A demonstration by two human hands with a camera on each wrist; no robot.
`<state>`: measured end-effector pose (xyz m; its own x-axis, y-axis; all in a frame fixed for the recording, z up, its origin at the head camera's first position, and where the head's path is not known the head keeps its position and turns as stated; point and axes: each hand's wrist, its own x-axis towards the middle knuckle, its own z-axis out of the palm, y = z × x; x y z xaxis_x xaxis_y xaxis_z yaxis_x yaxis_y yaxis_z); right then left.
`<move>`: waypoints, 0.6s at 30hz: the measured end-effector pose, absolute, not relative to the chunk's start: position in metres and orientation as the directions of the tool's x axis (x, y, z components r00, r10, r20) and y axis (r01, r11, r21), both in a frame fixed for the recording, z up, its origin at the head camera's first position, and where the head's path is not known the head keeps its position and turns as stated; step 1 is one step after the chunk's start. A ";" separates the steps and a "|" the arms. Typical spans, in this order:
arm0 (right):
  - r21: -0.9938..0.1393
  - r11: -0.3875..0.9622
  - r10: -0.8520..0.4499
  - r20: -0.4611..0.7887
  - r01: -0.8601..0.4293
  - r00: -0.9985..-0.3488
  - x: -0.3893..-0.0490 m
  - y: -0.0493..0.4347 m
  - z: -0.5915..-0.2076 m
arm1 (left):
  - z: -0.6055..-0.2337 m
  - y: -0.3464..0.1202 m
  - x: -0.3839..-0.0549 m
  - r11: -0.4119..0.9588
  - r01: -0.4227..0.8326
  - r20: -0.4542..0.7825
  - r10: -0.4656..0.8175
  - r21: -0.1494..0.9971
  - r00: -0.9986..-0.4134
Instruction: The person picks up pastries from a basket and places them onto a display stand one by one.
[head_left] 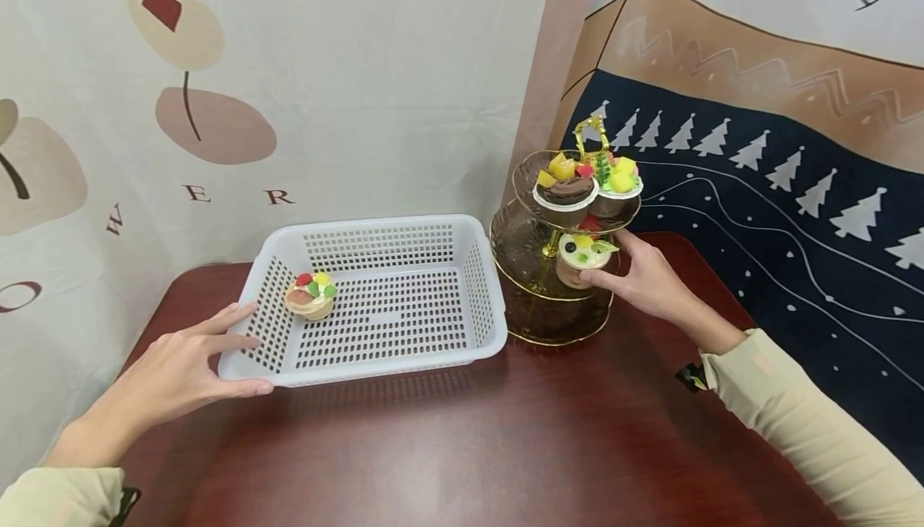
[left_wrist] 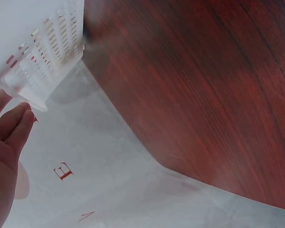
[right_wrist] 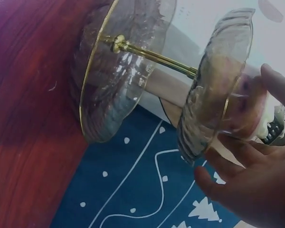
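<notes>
A white plastic basket (head_left: 390,362) stands on the table, with a small tart (head_left: 310,302) topped in red, yellow and green lying in its left end. My left hand (head_left: 180,362) rests on the basket's left rim, fingers fairly straight over the edge and thumb by the front corner. On the right is a three-tier stand (head_left: 521,258) of clear, gold-edged plates. My right hand (head_left: 653,282) holds a dessert cup (head_left: 573,270) on the middle tier, thumb on the near side and fingers round the far side. The cup (right_wrist: 244,109) shows through the plate in the right wrist view.
Two more dessert cups, one chocolate-topped with yellow pieces (head_left: 566,194) and one green and yellow (head_left: 619,182), sit on the top tier beside the gold handle (head_left: 592,134). The dark red wooden table (head_left: 462,447) backs onto printed cloths (head_left: 404,94).
</notes>
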<state>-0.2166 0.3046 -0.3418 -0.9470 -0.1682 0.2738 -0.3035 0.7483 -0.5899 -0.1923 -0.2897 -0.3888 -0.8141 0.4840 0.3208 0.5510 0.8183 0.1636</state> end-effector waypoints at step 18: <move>0.028 0.761 -0.402 0.805 -0.649 -0.436 -0.185 0.252 -0.353 | -0.388 -0.290 -0.194 0.829 0.538 0.295 0.481 0.155 -0.826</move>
<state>-0.1848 0.2517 -0.3530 -0.4361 -0.4018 0.8052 -0.6485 0.7607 0.0284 -0.1936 -0.2901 -0.3879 -0.8258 0.4806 0.2950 0.5377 0.8287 0.1552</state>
